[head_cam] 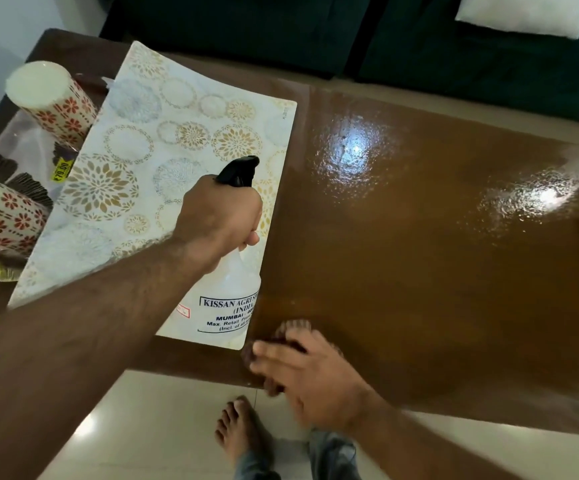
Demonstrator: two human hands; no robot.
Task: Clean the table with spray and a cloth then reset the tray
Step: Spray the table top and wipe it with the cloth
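Observation:
My left hand [220,216] grips a clear spray bottle [232,292] by its black trigger head, holding it above the patterned white tray [142,161] with the nozzle toward the brown table [437,254]. The tabletop right of the tray glistens with wet droplets. My right hand [308,379] presses flat on a dark brown cloth [289,332] at the table's near edge, just right of the tray's corner. Most of the cloth is hidden under that hand.
Two white candles [45,98] with red floral bands lie at the far left on a clear wrapper, beside the tray. A dark green sofa [454,46] with a white cushion [520,13] runs behind the table. My bare foot [239,431] stands on pale tiles below.

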